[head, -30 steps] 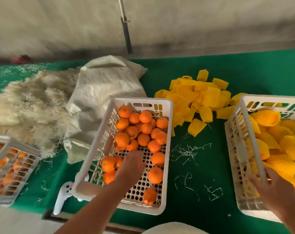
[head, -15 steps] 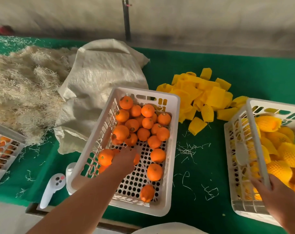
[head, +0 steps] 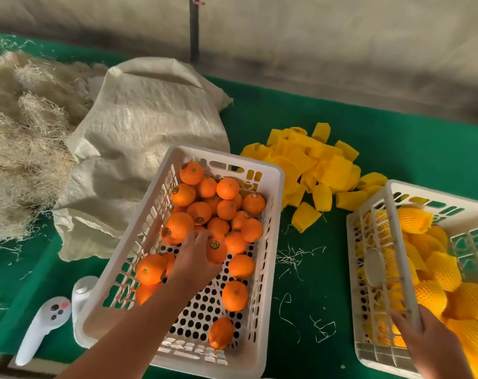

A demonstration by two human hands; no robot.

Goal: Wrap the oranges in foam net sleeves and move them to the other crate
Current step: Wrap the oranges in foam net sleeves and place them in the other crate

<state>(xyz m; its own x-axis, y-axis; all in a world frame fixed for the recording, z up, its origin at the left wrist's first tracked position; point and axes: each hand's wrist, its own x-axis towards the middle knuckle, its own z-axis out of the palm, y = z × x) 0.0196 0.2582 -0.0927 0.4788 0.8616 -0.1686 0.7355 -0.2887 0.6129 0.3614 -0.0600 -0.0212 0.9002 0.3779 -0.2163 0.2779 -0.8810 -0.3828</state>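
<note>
In perforated white plastic crate point(head: 270, 214), smooth round oranges point(head: 199, 212), left hand point(head: 194, 265) w/ one

oranges point(head: 205, 212) lie in the middle crate point(head: 270, 214), loose sleeves point(head: 314, 162) behind, wrapped-fruit crate point(head: 396, 242) right.

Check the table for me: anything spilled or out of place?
Yes: pale straw-like strands lie scattered on the green table cover between the two white plastic crates, and a white handheld controller sits beside the orange crate.

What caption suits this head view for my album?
Left hand reaches among bare oranges in the middle crate; right hand grips the sleeved-fruit crate.
</note>
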